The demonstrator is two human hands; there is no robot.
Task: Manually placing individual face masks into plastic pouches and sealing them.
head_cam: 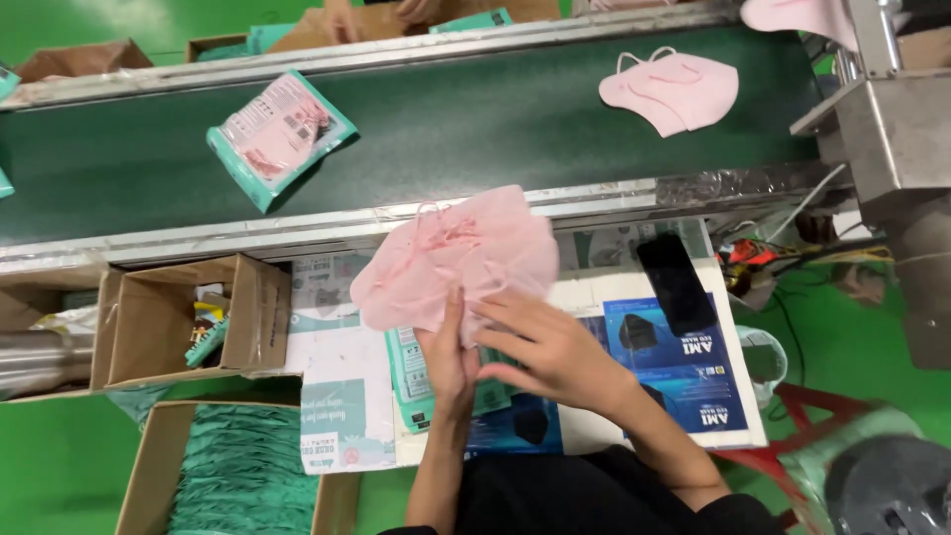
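A stack of pink face masks (461,260) is held above the small work table (594,297), just below the conveyor's near rail. My left hand (446,359) grips the stack from underneath at its lower edge. My right hand (540,349) lies against the stack's lower right side, fingers pinching the masks. Under the hands lies a teal packaging pouch (406,372), partly hidden.
A dark green conveyor belt (475,129) carries a filled teal pouch (279,134) and loose pink masks (674,91). A black phone (676,283) lies on the table. Cardboard boxes sit at left: one open (149,322), one holding several teal pouches (243,471). Another person's hands (342,20) work beyond the belt.
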